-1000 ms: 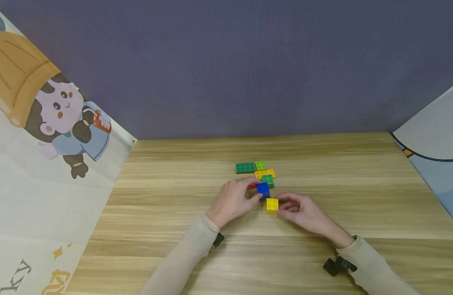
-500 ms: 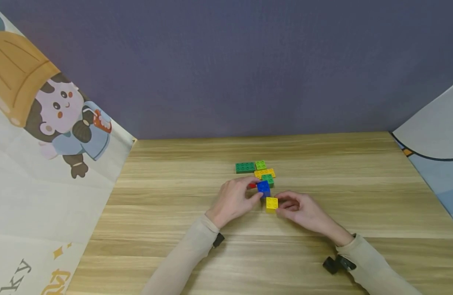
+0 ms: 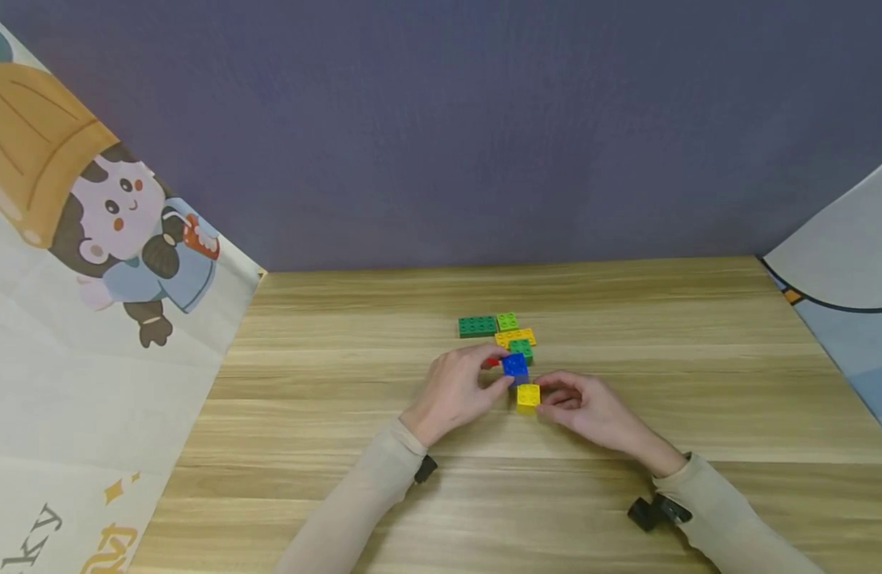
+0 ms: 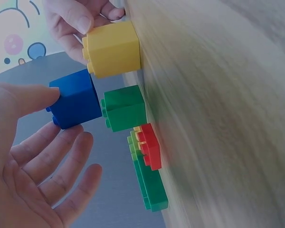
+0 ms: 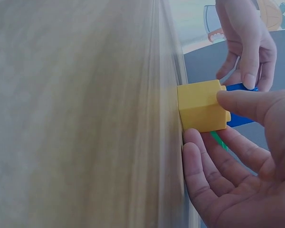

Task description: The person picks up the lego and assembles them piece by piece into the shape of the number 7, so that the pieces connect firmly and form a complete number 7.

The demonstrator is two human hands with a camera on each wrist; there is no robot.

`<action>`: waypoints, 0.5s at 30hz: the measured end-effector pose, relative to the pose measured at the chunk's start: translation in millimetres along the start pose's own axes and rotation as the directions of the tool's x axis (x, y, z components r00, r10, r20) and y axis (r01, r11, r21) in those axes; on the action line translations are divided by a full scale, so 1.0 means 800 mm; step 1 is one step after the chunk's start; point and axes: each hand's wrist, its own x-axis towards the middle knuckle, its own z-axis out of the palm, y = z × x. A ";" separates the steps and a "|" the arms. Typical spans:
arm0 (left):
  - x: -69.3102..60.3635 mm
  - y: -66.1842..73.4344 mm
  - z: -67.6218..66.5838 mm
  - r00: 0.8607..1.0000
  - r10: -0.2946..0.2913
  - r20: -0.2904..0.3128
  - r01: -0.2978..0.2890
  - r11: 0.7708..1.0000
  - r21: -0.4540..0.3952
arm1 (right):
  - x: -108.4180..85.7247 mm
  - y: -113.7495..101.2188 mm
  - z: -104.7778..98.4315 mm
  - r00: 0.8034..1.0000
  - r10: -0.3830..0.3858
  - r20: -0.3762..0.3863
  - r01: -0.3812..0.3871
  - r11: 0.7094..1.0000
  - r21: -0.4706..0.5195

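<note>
My left hand (image 3: pixel 457 392) pinches a square blue toy brick (image 3: pixel 515 368) between thumb and fingers. In the left wrist view the blue brick (image 4: pixel 76 99) is held off the table, slightly tilted. A square yellow brick (image 3: pixel 529 396) stands studs up on the table. My right hand (image 3: pixel 592 410) pinches it, with the thumb near its studded top in the right wrist view. Just beyond the blue brick stands a small green brick (image 3: pixel 521 351). A red brick (image 3: pixel 490 362) is mostly hidden behind my left fingers in the head view.
Farther back lie a flat yellow-orange brick (image 3: pixel 515 337), a lime brick (image 3: pixel 508 321) and a long dark green brick (image 3: pixel 477 325). The wooden table (image 3: pixel 326 343) ends at a dark blue-grey panel (image 3: pixel 484 143). A printed cartoon sheet (image 3: pixel 68 383) borders the left side.
The blue brick has shifted a little to the right in my left hand. The yellow brick has moved very slightly left and away with my right hand. The other bricks stay put.
</note>
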 end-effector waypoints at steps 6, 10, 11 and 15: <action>-0.001 0.000 -0.001 1.000 0.009 0.004 -0.009 1.000 -0.005 | 0.000 0.002 0.000 1.000 0.011 -0.001 -0.011 1.000 -0.002; -0.002 0.002 0.000 1.000 0.019 0.015 -0.019 1.000 -0.012 | 0.001 0.004 -0.001 1.000 0.010 0.000 -0.010 1.000 -0.004; -0.003 0.002 0.000 1.000 0.022 0.016 -0.022 1.000 -0.013 | 0.001 0.004 -0.001 1.000 0.008 -0.002 -0.008 1.000 -0.004; -0.005 0.004 0.001 0.999 0.038 0.016 -0.038 0.999 -0.007 | 0.000 0.004 0.000 1.000 0.003 -0.002 -0.002 1.000 0.003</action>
